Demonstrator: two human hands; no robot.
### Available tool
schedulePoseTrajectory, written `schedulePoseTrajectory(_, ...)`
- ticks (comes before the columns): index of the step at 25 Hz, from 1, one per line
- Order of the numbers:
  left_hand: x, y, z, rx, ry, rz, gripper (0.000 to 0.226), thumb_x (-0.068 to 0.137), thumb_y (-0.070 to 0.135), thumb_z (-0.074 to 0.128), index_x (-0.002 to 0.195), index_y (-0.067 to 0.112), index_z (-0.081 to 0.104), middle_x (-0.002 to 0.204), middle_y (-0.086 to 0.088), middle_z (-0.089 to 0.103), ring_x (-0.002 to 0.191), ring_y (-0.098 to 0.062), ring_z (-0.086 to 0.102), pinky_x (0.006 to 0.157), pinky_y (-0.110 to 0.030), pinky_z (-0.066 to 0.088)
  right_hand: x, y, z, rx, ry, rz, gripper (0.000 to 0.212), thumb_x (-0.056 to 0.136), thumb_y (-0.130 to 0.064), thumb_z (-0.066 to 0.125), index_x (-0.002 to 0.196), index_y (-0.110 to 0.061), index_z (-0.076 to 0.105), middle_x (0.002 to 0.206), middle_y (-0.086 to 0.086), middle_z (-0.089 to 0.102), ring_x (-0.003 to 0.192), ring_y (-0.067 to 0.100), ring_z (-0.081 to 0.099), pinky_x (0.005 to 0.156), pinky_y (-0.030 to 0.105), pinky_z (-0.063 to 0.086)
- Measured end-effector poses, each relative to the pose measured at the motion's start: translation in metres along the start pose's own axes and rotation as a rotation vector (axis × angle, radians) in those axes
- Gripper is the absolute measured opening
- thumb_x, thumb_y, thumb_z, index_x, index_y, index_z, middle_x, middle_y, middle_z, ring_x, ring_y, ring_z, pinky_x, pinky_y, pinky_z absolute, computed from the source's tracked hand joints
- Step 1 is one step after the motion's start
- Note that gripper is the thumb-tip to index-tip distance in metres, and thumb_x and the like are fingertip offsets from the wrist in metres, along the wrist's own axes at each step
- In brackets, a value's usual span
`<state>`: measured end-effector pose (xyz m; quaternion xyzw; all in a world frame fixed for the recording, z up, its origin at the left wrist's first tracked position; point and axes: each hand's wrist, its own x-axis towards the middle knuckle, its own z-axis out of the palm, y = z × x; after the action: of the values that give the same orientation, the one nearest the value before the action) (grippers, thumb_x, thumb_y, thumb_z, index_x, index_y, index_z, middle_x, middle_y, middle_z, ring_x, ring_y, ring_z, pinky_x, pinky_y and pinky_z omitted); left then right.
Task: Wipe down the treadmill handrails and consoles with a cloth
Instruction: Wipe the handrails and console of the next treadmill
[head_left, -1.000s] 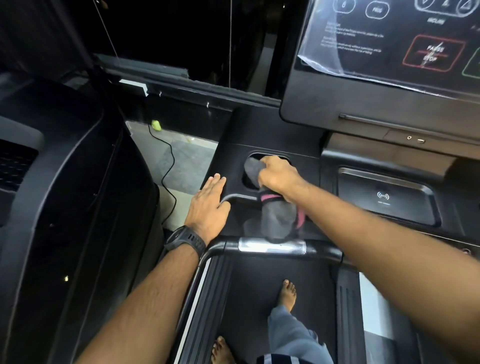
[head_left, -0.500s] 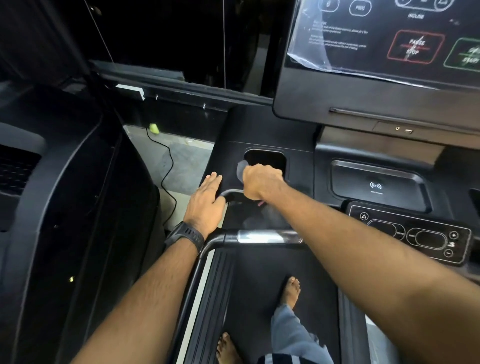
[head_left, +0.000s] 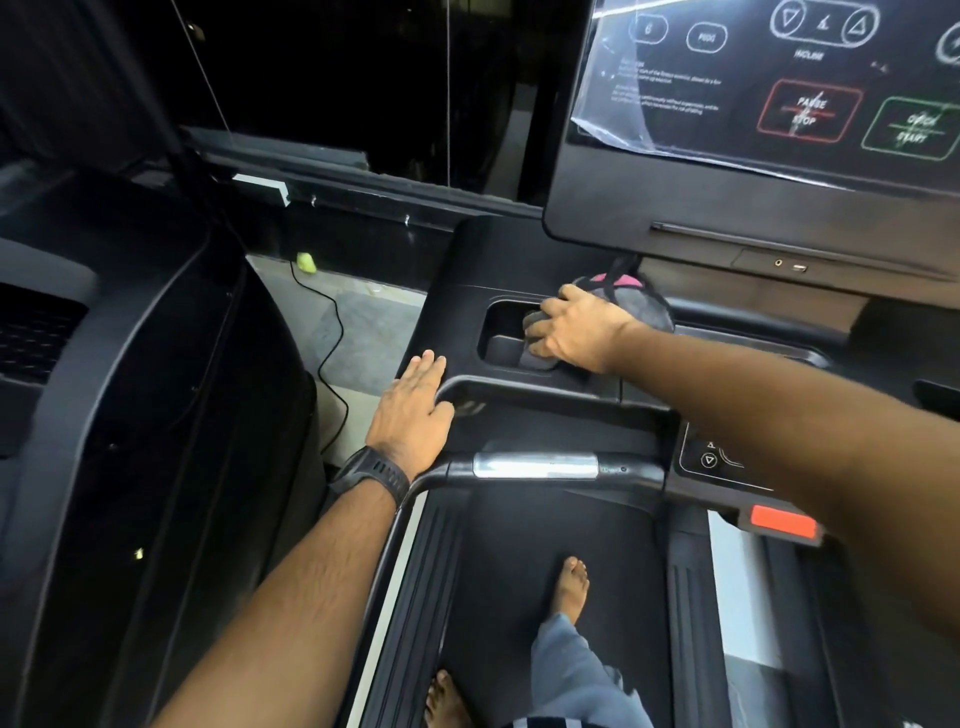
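Note:
My right hand (head_left: 576, 330) grips a grey cloth with pink trim (head_left: 636, 301) and presses it at the right edge of the rectangular cup holder recess (head_left: 506, 332) in the black console deck (head_left: 467, 260). The cloth bunches up behind my knuckles. My left hand (head_left: 413, 410) lies flat, fingers straight, on the left corner of the deck where the black handrail (head_left: 519, 392) bends. A chrome grip sensor (head_left: 535, 465) sits on the front crossbar below. The console screen (head_left: 779, 93) rises at the upper right, covered with a loose plastic film.
A neighbouring black treadmill (head_left: 130, 415) stands close on the left. A black cable (head_left: 332, 353) and a green object (head_left: 306, 261) lie on the floor between the machines. A button panel (head_left: 709, 460) and a red safety key (head_left: 782, 522) sit right of the crossbar. My bare feet stand on the belt (head_left: 519, 571).
My right hand moved the cloth from the near-left rim of the cup holder up to its right edge, and the cloth now bunches behind the hand. My left hand stayed flat in place.

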<state>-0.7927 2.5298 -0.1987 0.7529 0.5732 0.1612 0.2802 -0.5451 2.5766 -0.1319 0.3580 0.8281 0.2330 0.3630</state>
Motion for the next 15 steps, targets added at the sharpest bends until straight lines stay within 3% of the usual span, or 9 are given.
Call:
schedulePoseTrajectory(2,0.000,-0.001,0.001,0.023,-0.008,0.000,0.061,0.098,0.013,0.040,0.156,0.021,0.022,0.164,0.004,0.013,0.151,-0.009,0.009,0.123,-0.032,0.010,0.004,0.010,0.003,-0.056,0.003,-0.031,0.043,0.105,-0.025,0.042,0.145,-0.040,0.046,0.159,-0.012,0.037,0.136,0.026,0.043,0.101,0.042,0.036)
schedulePoseTrajectory(5,0.002,-0.001,0.001,0.025,-0.002,0.002,0.061,0.098,0.013,0.040,0.156,0.021,0.022,0.164,0.004,0.014,0.151,-0.009,0.010,0.123,-0.032,0.010,0.005,0.014,0.003,-0.116,-0.004,-0.034,0.047,0.107,-0.023,0.039,0.152,-0.039,0.038,0.165,-0.011,0.026,0.142,0.030,0.037,0.106,0.044,0.034)
schedulePoseTrajectory(8,0.003,-0.002,0.001,0.035,0.008,0.008,0.061,0.098,0.013,0.040,0.156,0.020,0.023,0.164,0.003,0.016,0.151,-0.010,0.011,0.123,-0.031,0.011,0.009,0.006,-0.006,-0.105,-0.086,0.019,0.038,0.106,-0.026,0.041,0.142,-0.035,0.050,0.155,-0.009,0.043,0.130,0.026,0.046,0.100,0.041,0.035)
schedulePoseTrajectory(10,0.001,-0.001,0.002,0.053,0.005,0.005,0.062,0.098,0.013,0.041,0.156,0.020,0.022,0.164,0.003,0.015,0.151,-0.010,0.010,0.122,-0.031,0.011,0.012,-0.006,-0.017,-0.019,-0.206,0.140,0.035,0.107,-0.025,0.039,0.138,-0.023,0.056,0.142,0.000,0.056,0.126,0.028,0.048,0.099,0.042,0.036)
schedulePoseTrajectory(15,-0.007,-0.006,0.004,0.016,-0.036,0.015,0.064,0.097,0.012,0.040,0.157,0.020,0.018,0.165,0.003,0.009,0.151,-0.010,0.005,0.123,-0.031,0.004,0.011,-0.033,-0.059,0.462,-0.363,0.393,0.037,0.098,-0.008,0.048,0.133,-0.015,0.057,0.133,0.007,0.060,0.123,0.034,0.053,0.099,0.053,0.040)
